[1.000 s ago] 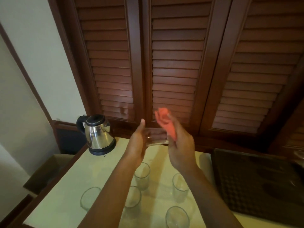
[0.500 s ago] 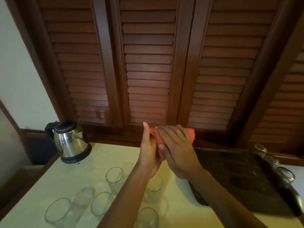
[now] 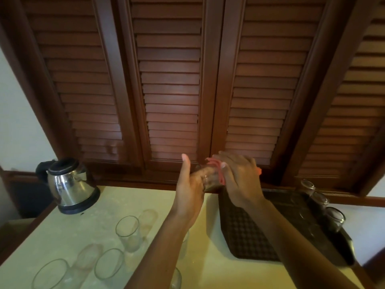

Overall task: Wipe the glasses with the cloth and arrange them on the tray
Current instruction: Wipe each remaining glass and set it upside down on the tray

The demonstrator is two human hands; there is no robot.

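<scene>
Nearest, at seven o'clock on the pale counter (image 3: 62, 232): counted three clear round tumblers — one (image 3: 49, 274), another (image 3: 109, 263), a third (image 3: 127, 232) — with parts of two more showing beside the left forearm. At four o'clock lay one dark tray (image 3: 248, 232), rectangular with a gridded surface, bearing three clear glasses (image 3: 334, 217) along its right edge. Higher, at centre: left hand (image 3: 192, 184) curled round a held glass (image 3: 210, 178), thumb up; right hand (image 3: 239, 178) gripped one pink cloth (image 3: 217, 168), folded soft over that glass's mouth. At ten o'clock stood one shiny steel kettle (image 3: 69, 184), black-based. Farthest, at twelve: brown slatted wooden shutters (image 3: 170, 80).
</scene>
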